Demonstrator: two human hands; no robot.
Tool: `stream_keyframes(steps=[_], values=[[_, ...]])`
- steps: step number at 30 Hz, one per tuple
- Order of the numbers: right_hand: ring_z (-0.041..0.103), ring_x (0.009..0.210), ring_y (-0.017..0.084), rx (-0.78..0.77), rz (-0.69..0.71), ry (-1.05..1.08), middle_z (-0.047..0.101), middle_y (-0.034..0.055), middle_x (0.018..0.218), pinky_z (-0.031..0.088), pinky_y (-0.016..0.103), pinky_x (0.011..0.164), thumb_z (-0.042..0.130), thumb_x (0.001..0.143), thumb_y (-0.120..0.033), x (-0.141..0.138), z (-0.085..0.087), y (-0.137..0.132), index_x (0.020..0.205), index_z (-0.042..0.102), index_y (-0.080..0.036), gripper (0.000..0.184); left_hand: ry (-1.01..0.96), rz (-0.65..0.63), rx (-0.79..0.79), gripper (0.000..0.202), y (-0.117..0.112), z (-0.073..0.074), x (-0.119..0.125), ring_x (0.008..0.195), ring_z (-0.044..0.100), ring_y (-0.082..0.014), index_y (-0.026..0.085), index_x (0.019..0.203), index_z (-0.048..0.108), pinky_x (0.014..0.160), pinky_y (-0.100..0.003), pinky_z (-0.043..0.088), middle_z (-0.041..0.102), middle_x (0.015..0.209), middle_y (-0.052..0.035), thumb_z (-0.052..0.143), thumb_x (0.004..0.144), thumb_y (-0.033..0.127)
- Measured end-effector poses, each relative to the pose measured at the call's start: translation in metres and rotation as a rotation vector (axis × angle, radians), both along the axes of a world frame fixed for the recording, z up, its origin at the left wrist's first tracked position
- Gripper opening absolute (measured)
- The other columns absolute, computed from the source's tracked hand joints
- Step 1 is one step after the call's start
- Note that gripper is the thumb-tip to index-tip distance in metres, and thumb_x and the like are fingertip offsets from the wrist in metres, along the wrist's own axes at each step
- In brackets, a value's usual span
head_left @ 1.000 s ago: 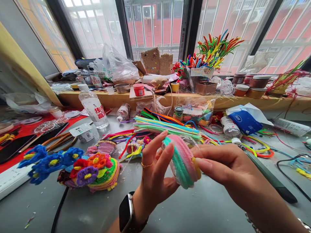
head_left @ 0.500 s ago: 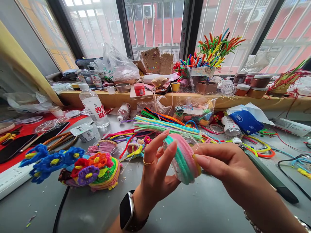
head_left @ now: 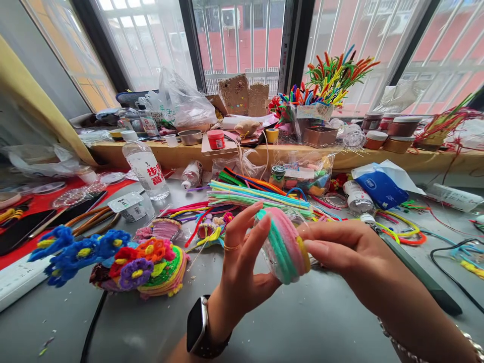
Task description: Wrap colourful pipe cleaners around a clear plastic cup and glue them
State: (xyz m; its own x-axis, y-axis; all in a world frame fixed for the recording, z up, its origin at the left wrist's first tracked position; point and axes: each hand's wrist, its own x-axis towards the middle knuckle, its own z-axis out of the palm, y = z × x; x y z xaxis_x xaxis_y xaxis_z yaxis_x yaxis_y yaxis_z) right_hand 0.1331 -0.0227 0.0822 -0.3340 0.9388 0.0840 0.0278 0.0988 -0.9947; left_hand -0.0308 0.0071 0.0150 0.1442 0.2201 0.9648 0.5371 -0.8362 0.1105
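Light: daylight through the windows (head_left: 240, 48), palest at upper left; we note faint sheen on the grey table (head_left: 132, 330). Focus: middle crisp, yellow cloth (head_left: 36, 85) soft. Distortion: we see window frames (head_left: 95, 45) splaying outward.

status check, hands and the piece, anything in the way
Left hand holding pink-and-mint piece. Right hand pinching its yellow strand. Pipe cleaners behind, not blocking.

Clear plastic round piece (head_left: 269, 256) with fuzzy mint, pink and yellow coils (head_left: 284, 247), aslant between 2 hands (head_left: 244, 262) (head_left: 351, 257)
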Motion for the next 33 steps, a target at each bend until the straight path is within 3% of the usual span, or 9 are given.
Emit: stream_keyframes(steps=[10,18,22,25,29,33], values=[[0.055,0.063,0.015,-0.014,-0.058,-0.080,0.065,0.0030,0.067,0.044,0.024,0.052,0.065,0.072,-0.032,0.000,0.002,-0.003,0.080,0.076,-0.020,0.018,-0.002,-0.057,-0.009,0.079,-0.001,0.004,0.002,0.117,0.049,-0.0244,0.015,0.138,0.031,0.091,-0.039,0.048,0.046,0.125,-0.0184,0.070,0.071,0.026],[0.055,0.060,0.011,-0.039,0.027,0.008,0.070,0.0015,0.074,0.044,0.020,0.052,0.065,0.074,-0.031,0.000,-0.002,0.003,0.082,0.077,-0.022,0.017,0.024,-0.083,-0.057,0.075,-0.001,0.005,0.000,0.117,0.048,-0.0239,0.011,0.136,0.033,0.093,-0.038,0.047,0.045,0.124,-0.0199,0.068,0.073,0.031],[0.058,0.064,0.011,-0.065,0.048,0.056,0.071,0.0018,0.076,0.046,0.019,0.057,0.065,0.075,-0.031,0.001,-0.004,0.005,0.085,0.076,-0.021,0.018,0.007,-0.110,-0.079,0.075,-0.001,0.005,0.001,0.117,0.048,-0.0251,0.013,0.136,0.033,0.092,-0.039,0.049,0.045,0.125,-0.0187,0.069,0.072,0.025],[0.062,0.074,0.012,-0.083,0.088,0.115,0.072,0.0006,0.080,0.049,0.019,0.065,0.065,0.077,-0.031,0.004,-0.005,0.010,0.091,0.075,-0.024,0.018,-0.055,-0.161,-0.252,0.079,-0.001,0.003,0.002,0.116,0.050,-0.0261,0.021,0.136,0.033,0.088,-0.038,0.052,0.047,0.125,-0.0154,0.072,0.068,0.023],[0.064,0.081,0.012,-0.108,0.111,0.151,0.073,-0.0020,0.082,0.050,0.017,0.070,0.068,0.076,-0.027,0.007,-0.006,0.017,0.094,0.074,-0.029,0.020,-0.188,-0.284,-0.711,0.081,-0.004,0.002,0.002,0.110,0.055,-0.0255,0.032,0.136,0.032,0.083,-0.034,0.054,0.049,0.127,-0.0107,0.074,0.066,0.027],[0.065,0.079,0.012,-0.083,0.100,0.075,0.073,-0.0012,0.083,0.051,0.017,0.070,0.067,0.076,-0.026,0.006,-0.007,0.019,0.094,0.074,-0.027,0.019,-0.272,-0.369,-0.852,0.081,-0.006,0.003,0.002,0.110,0.055,-0.0252,0.035,0.135,0.033,0.087,-0.035,0.052,0.047,0.133,-0.0076,0.074,0.066,0.026]])
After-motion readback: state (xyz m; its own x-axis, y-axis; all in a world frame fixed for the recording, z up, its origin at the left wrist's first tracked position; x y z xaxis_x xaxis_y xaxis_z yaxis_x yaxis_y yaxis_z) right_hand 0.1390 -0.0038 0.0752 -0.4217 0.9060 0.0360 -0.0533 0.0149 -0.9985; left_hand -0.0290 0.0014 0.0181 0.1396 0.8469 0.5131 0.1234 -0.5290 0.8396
